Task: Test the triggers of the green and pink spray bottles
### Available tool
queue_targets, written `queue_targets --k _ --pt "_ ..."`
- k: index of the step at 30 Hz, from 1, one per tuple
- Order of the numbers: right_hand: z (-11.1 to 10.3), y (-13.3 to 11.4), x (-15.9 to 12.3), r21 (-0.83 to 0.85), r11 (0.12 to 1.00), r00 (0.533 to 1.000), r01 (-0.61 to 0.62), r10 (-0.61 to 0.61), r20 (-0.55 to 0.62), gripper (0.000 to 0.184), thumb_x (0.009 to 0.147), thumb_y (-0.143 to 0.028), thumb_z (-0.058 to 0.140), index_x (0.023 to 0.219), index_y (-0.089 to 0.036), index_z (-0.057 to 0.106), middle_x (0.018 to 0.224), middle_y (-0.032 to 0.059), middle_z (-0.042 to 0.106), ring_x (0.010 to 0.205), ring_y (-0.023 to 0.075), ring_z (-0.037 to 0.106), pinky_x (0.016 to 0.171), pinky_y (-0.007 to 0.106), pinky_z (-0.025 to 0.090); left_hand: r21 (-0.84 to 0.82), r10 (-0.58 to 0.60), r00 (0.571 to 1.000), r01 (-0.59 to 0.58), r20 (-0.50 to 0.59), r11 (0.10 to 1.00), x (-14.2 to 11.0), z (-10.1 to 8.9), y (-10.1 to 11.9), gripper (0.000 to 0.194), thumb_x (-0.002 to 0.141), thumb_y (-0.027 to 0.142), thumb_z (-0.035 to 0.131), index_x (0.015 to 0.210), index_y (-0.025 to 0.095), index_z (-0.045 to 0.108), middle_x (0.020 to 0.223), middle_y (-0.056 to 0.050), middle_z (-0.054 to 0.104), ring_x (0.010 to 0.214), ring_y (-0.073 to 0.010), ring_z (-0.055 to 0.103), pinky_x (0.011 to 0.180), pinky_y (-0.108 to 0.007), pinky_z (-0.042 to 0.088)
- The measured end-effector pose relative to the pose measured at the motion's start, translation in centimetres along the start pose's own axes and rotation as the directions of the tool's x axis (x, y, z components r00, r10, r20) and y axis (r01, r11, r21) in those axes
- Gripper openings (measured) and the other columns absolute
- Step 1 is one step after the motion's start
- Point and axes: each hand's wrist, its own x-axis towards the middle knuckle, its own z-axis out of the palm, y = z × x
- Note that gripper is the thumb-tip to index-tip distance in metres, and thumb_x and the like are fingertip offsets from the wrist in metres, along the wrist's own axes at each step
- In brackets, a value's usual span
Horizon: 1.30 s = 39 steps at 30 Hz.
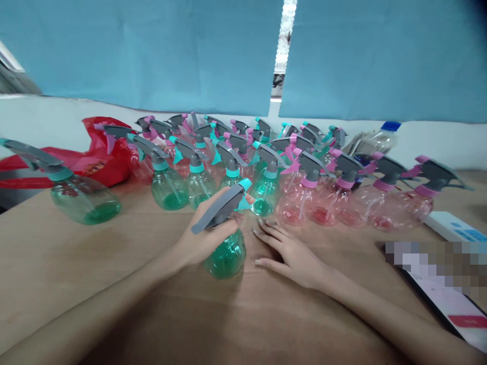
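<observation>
My left hand [205,234] is wrapped round the neck of a green spray bottle [227,256] with a grey trigger head and a teal nozzle, standing on the wooden table [76,263]. My right hand [289,251] lies flat on the table just right of that bottle, fingers stretched out and holding nothing. Behind both hands stand several green spray bottles [169,190] and several pink spray bottles [304,203] in rows.
One green spray bottle [81,200] stands apart at the far left. A red plastic bag [97,157] lies behind it. A clear bottle with a blue cap [375,141] lies at the back right. A white box [454,228] and a phone [452,304] sit at the right edge.
</observation>
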Motion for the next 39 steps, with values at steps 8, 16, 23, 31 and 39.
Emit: queue_targets --k 8,16,23,31,39 --pt "0.2 0.1 0.0 0.018 1.000 1.000 0.002 -0.002 -0.010 0.071 0.088 -0.061 0.049 0.145 -0.020 0.039 0.152 0.0119 0.035 0.142 0.0289 0.028 0.115 0.053 0.027 0.050 0.062 0.998 -0.062 -0.012 0.997 0.1 -0.1 0.0 0.029 0.076 0.025 0.053 0.104 0.026 0.062 0.082 0.001 0.063 0.071 -0.0183 0.058 0.070 -0.031 0.049" --pt "0.1 0.0 -0.1 0.016 1.000 1.000 0.012 -0.011 -0.023 0.069 0.088 -0.060 0.049 0.145 -0.022 0.039 0.152 0.0114 0.035 0.141 0.0301 0.029 0.113 0.054 0.028 0.103 0.085 0.995 -0.080 -0.044 0.991 0.2 -0.1 0.5 0.023 0.072 0.020 0.051 0.092 0.022 0.063 0.073 0.002 0.058 0.066 -0.0168 0.052 0.062 -0.029 0.044" --pt "0.2 0.2 -0.1 0.016 1.000 1.000 0.016 -0.016 -0.021 0.070 0.088 -0.060 0.050 0.146 -0.022 0.037 0.152 0.0113 0.036 0.141 0.0298 0.029 0.114 0.054 0.028 0.073 0.099 0.994 -0.095 -0.053 0.993 0.2 0.0 0.7 0.007 0.070 0.021 0.051 0.075 0.022 0.056 0.074 0.001 0.059 0.072 -0.0187 0.056 0.066 -0.030 0.044" --pt "0.1 0.1 -0.1 0.003 1.000 1.000 0.002 -0.002 -0.010 0.071 0.088 -0.061 0.048 0.145 -0.019 0.039 0.152 0.0116 0.035 0.142 0.0294 0.028 0.114 0.053 0.028 0.050 0.057 0.997 -0.055 -0.046 0.997 0.3 0.1 0.5 0.017 0.070 0.022 0.052 0.086 0.022 0.060 0.073 0.001 0.060 0.071 -0.0193 0.056 0.066 -0.031 0.047" --pt "0.2 0.2 -0.1 0.024 1.000 1.000 0.009 -0.008 -0.026 0.070 0.088 -0.060 0.050 0.145 -0.021 0.039 0.152 0.0114 0.036 0.141 0.0301 0.028 0.113 0.054 0.029 0.000 0.056 0.998 -0.056 0.000 0.998 0.2 0.1 0.9 0.034 0.072 0.021 0.053 0.104 0.025 0.064 0.099 -0.002 0.068 0.089 -0.0224 0.064 0.081 -0.034 0.051"
